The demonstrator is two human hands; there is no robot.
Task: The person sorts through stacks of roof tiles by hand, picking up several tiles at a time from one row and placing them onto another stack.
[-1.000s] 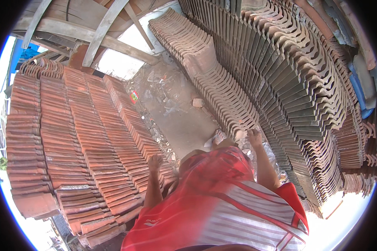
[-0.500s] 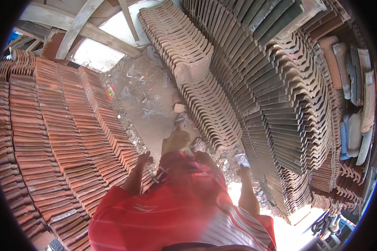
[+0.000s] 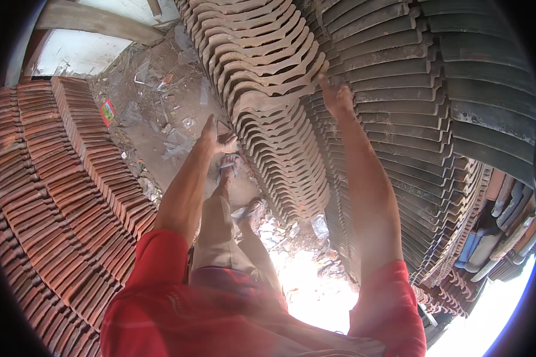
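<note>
Both my arms reach out toward a long row of pale clay roof tiles (image 3: 268, 101) standing on edge, one against another. By the row's left side is my left hand (image 3: 217, 138), thumb and fingers apart, nothing held. My right hand (image 3: 337, 98) is at the opposite side of the row, close to the tile ends. Its thumb or a finger stretches forward and looks near or against a tile edge; actual contact cannot be made out. Neither hand is lifting a tile.
Stacked reddish roof tiles (image 3: 60, 196) fill the left side. Dark grey tiles (image 3: 393, 113) stand packed at the right. Between the stacks runs a dirt floor (image 3: 146, 119) with plastic scraps and rubble. Wooden beams (image 3: 95, 22) lean at the back left.
My arms have come up from beside my body and stretched forward to the two sides of the pale tile row. The view has moved closer to that row.
</note>
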